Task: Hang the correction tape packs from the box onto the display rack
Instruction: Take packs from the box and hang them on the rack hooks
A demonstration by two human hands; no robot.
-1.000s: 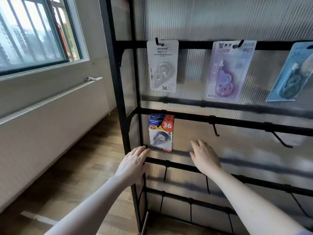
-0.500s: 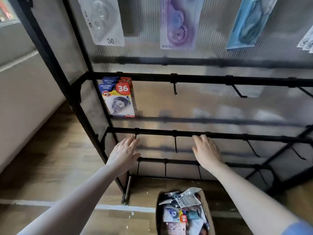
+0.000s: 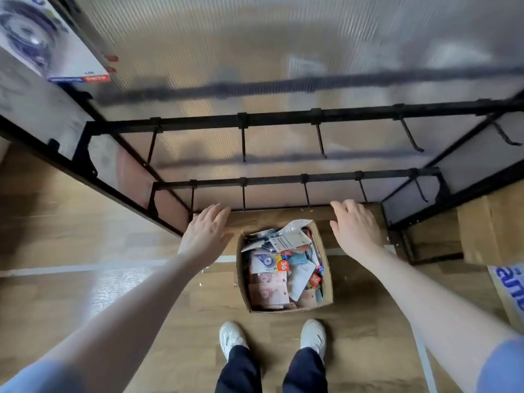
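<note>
Both arms are stretched out and down, palms facing the floor. The left hand [image 3: 204,233] has its fingers straight and lying close together, holding nothing, with the fingertips over the floor just in front of the rack's bottom edge. The right hand [image 3: 355,226] matches it: fingers extended, only slightly parted, nothing in its grasp. Whether either hand actually touches the rack I cannot tell.

Between the two hands, down on the floor, sits the cardboard box [image 3: 326,268], open at the top and heaped with correction tape packs [image 3: 279,265]: carded blisters lying every which way, some with red "36" stickers, some pink, some pale blue. Neither hand is in the box; each hangs to one side of it, above.

The display rack [image 3: 283,120] rises straight ahead, a black metal frame with a ribbed translucent back panel. Two crossbars show here, each carrying a row of bare black hooks [image 3: 243,143] that jut toward the person. One hung pack [image 3: 42,43] shows at the upper left, blurred and very near the lens.

White shoes [image 3: 313,334] and dark trousers stand just behind the box on the wooden floor [image 3: 71,222]. At the right a second cardboard carton [image 3: 490,231] leans by the rack's foot, and a printed board with blue lettering [image 3: 510,285] cuts in at the frame's edge. Open floor lies on the left of the box; the right side is tighter, hemmed by the rack's lower frame and that carton.
</note>
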